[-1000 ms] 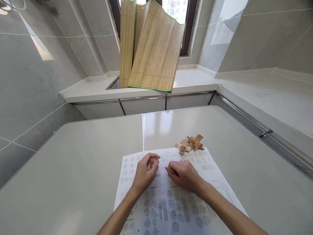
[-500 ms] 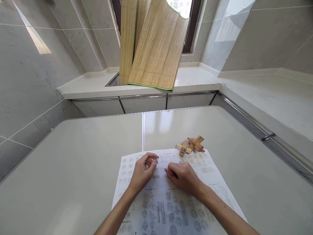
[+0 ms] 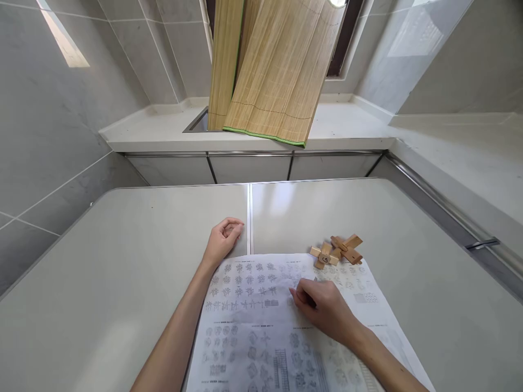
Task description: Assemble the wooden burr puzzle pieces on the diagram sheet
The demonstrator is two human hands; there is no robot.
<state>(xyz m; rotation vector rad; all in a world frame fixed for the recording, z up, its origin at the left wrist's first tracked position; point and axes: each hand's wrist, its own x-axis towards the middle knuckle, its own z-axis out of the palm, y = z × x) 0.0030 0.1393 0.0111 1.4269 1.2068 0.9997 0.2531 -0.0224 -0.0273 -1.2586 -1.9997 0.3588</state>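
Note:
My left hand (image 3: 224,238) rests on the white table just beyond the top left edge of a printed sheet. Its fingers are curled, the thumb against them, and no object shows in them. On the sheet (image 3: 241,316) lies my right hand (image 3: 322,305), loosely fisted, touching the paper; I see nothing held there. Rows of small diagrams and text cover the sheet. Past my right hand, at the sheet's top right edge, sits a small cross-shaped wooden puzzle (image 3: 324,257) with a marking on its face. Touching or close behind it is a second, darker wooden puzzle (image 3: 347,249).
The white table (image 3: 102,272) has a seam down its middle. Behind it runs a white ledge (image 3: 163,142), where a bamboo mat (image 3: 278,81) hangs in front of a window. A metal rail (image 3: 441,201) follows the wall at the right.
My left hand has moved off the sheet, up and left, onto the table, uncovering diagrams. My right hand stays on the sheet. The view has tilted down and shifted left slightly.

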